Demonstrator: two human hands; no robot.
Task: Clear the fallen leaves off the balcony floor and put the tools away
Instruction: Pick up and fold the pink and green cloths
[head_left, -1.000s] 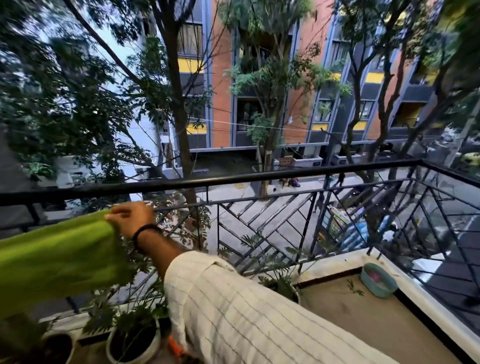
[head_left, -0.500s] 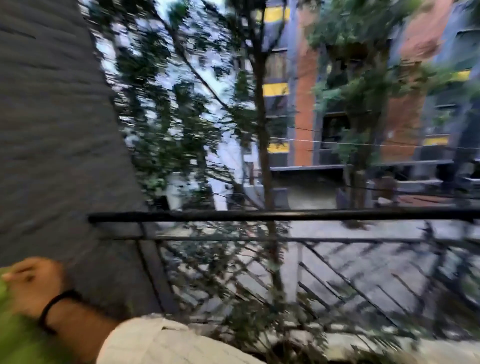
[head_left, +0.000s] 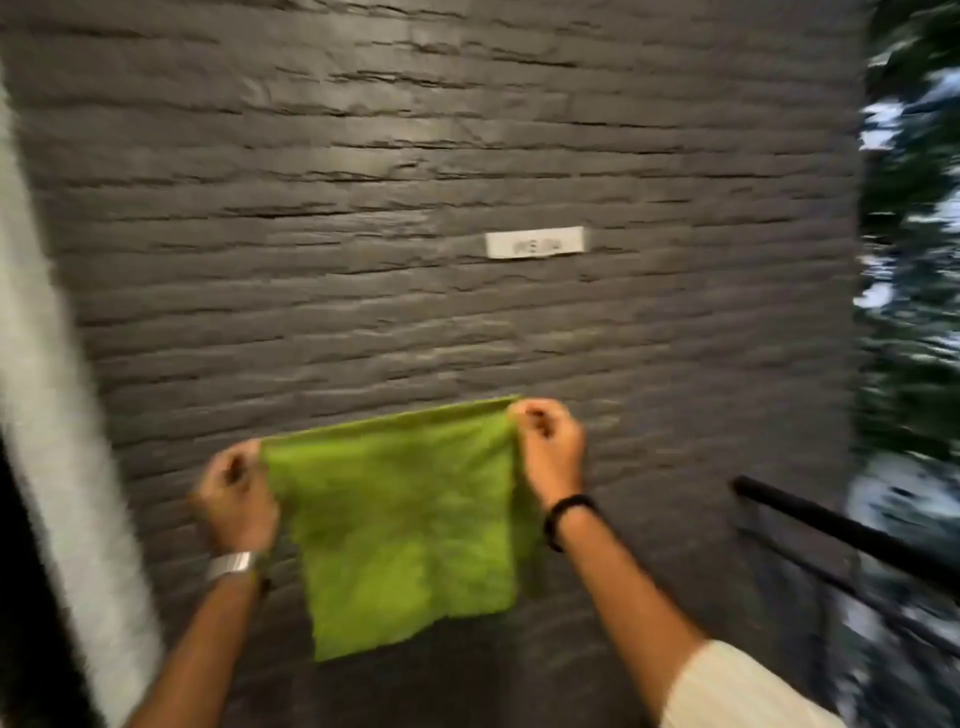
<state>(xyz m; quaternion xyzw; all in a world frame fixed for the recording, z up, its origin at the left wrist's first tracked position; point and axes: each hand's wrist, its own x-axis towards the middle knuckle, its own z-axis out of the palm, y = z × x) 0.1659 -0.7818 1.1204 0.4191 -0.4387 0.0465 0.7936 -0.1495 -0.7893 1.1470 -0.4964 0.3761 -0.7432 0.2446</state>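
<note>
Dark grey brick wall (head_left: 415, 182) fills the view, a black railing (head_left: 831, 530) off to the right. Before it hangs a green cloth (head_left: 410, 525), stretched by its top corners: the left hand (head_left: 236, 499) pinches one corner, the right hand (head_left: 548, 452) pinches the other, slightly higher. This looks like folding the cloth for storage; doing it well probably means levelling the corners, keeping the top edge taut, then bringing corner to corner squarely.

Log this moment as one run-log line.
scene: grey brick wall | left hand: pinches green cloth corner | right hand: pinches other corner | cloth: hangs spread | railing: right
</note>
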